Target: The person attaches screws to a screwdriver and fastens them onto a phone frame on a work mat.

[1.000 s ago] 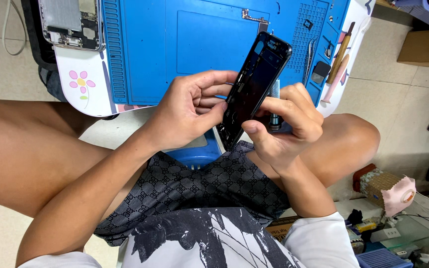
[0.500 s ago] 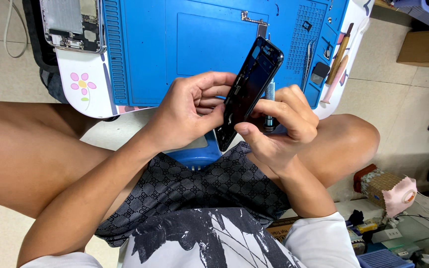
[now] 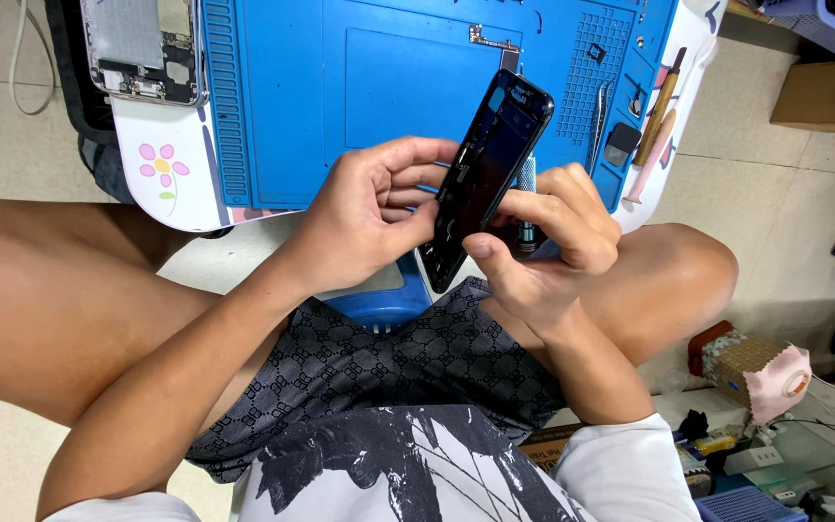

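Nearest the camera are the person's white sleeves, a black-and-white printed shirt and dark patterned shorts (image 3: 408,367), with bare knees spread to either side. Above the lap, both hands grip a black phone frame (image 3: 487,184), held tilted with its upper end leaning away toward the tabletop. The left hand (image 3: 369,217) wraps the frame's left edge, thumb and fingers curled onto its inner face. The right hand (image 3: 548,242) clasps the right edge, thumb pressed near the lower end, and also pinches a slim metal screwdriver (image 3: 527,198) that stands upright just behind the frame. Below the hands, a blue stool seat (image 3: 384,304) shows between the legs.

Farther off lies a blue repair mat (image 3: 379,87) on a white tabletop (image 3: 161,193) that bears a small pink flower drawing. On the mat's right strip sit tweezers (image 3: 599,121), a small dark block (image 3: 620,143) and two wooden-handled tools (image 3: 657,121). At the far left, an opened silver phone housing (image 3: 142,48) rests on the tabletop. On the floor to the right sits a pink face mask (image 3: 777,382).
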